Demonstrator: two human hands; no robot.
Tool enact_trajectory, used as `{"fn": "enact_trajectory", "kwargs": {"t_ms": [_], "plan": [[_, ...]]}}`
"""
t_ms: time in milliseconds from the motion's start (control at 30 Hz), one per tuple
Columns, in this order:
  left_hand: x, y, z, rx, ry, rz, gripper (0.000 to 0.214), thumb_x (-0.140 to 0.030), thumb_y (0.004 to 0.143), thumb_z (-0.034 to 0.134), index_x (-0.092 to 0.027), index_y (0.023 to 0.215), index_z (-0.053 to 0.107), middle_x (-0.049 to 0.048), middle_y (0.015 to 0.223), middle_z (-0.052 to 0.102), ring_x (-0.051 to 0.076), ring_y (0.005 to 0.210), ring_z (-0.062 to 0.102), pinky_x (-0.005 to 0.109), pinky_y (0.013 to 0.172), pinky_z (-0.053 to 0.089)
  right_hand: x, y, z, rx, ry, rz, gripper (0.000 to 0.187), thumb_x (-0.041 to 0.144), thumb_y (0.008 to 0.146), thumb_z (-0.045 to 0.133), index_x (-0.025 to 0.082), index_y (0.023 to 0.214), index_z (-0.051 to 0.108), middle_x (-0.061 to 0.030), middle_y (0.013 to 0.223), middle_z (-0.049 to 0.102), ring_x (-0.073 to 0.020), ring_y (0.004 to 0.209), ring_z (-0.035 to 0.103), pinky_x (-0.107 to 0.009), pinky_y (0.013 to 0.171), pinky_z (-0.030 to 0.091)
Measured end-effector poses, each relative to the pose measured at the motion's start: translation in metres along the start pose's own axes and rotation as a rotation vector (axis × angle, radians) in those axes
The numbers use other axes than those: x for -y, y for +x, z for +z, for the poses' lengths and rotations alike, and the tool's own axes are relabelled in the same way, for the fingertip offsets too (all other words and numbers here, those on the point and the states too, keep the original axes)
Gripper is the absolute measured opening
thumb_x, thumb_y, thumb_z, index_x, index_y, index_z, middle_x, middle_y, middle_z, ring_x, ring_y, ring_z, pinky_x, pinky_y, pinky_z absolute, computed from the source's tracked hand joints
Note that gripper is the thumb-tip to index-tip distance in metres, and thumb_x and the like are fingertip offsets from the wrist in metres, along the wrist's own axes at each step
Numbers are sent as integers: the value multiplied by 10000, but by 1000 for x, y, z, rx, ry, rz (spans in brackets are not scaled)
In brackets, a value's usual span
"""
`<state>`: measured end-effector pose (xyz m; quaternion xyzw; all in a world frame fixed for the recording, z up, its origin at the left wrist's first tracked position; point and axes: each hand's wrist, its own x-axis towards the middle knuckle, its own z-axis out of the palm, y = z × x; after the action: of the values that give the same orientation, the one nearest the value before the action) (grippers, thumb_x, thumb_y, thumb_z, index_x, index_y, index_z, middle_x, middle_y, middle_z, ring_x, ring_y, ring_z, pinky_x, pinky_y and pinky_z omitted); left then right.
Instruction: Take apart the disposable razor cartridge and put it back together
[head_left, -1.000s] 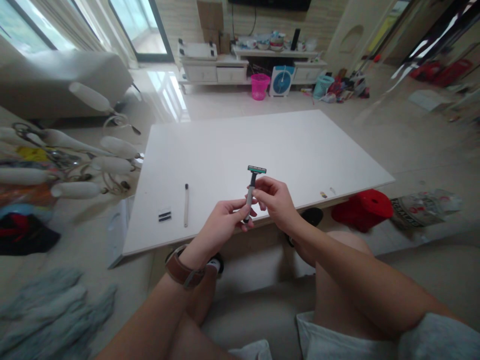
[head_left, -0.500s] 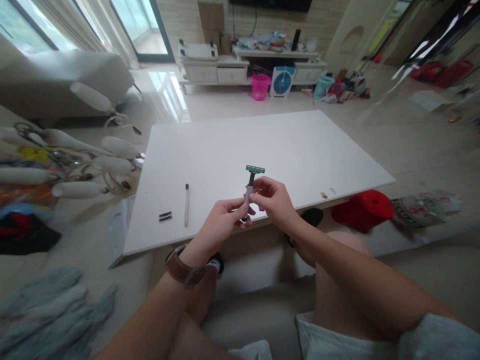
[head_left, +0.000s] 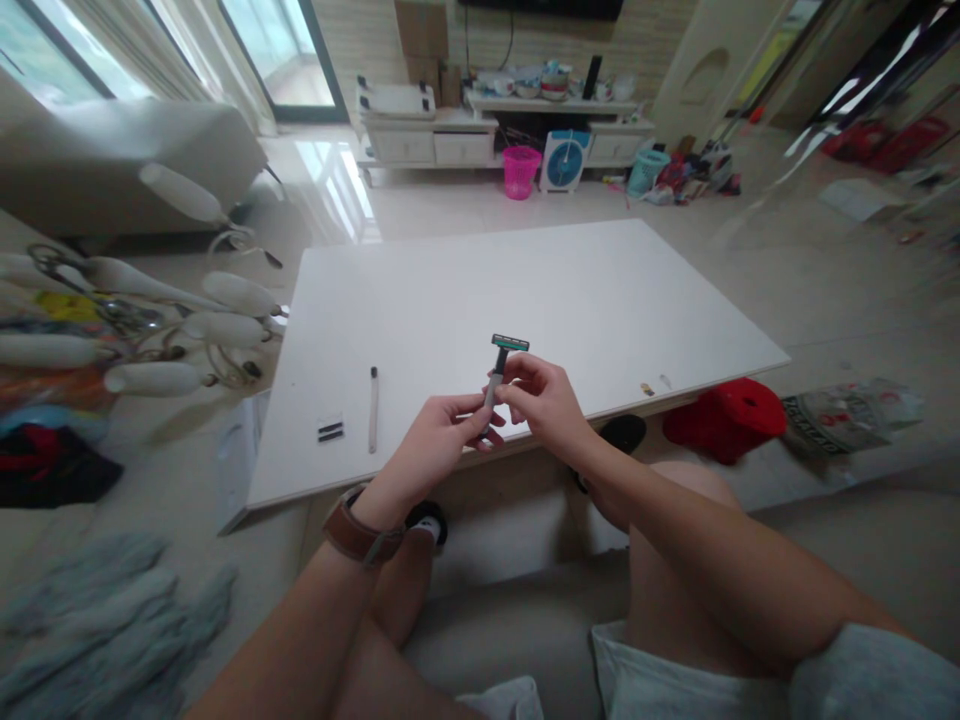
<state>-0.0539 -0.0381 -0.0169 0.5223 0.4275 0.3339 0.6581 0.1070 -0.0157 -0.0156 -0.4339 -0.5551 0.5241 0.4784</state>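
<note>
A safety razor (head_left: 496,380) with a grey handle and a dark head with a green strip is held upright, slightly tilted, above the near edge of the white table (head_left: 450,290). My left hand (head_left: 442,435) pinches the lower end of its handle. The fingers of my right hand (head_left: 544,400) close on the handle higher up, below the head. To the left on the tabletop lies a toothbrush (head_left: 373,412) with a pale handle and dark bristles. Beside it sits a small clear pack (head_left: 330,430) with two dark strips.
Small scraps (head_left: 646,389) lie near the table's right front edge. A red stool-like object (head_left: 726,420) and a printed plastic bag (head_left: 851,415) stand right of the table. White lamp arms (head_left: 187,330) crowd its left side. A pink basket (head_left: 520,172) and a fan (head_left: 565,161) are farther back.
My left hand and the lower end of the razor's handle have shifted slightly left, so the razor tilts a little more. My right hand has stayed nearly in place.
</note>
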Motion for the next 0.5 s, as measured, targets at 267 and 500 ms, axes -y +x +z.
{"fn": "enact_trajectory", "kwargs": {"t_ms": [267,500], "plan": [[-1,-2,1,23,-24,-14,285,-393,889,638,-147,990,742,70,919,699,140,754,646,257,703,537,1,1,2,-29,62,-21,210,334,781,626,153,883,655,8,699,611,-72,483,492,-187,401,392],[-4,-3,2,12,-1,-26,282,-394,882,647,-135,942,741,62,866,687,133,721,642,249,684,534,-1,1,0,-14,34,-11,212,282,760,617,146,914,668,19,671,594,-73,479,502,-187,409,408]]}}
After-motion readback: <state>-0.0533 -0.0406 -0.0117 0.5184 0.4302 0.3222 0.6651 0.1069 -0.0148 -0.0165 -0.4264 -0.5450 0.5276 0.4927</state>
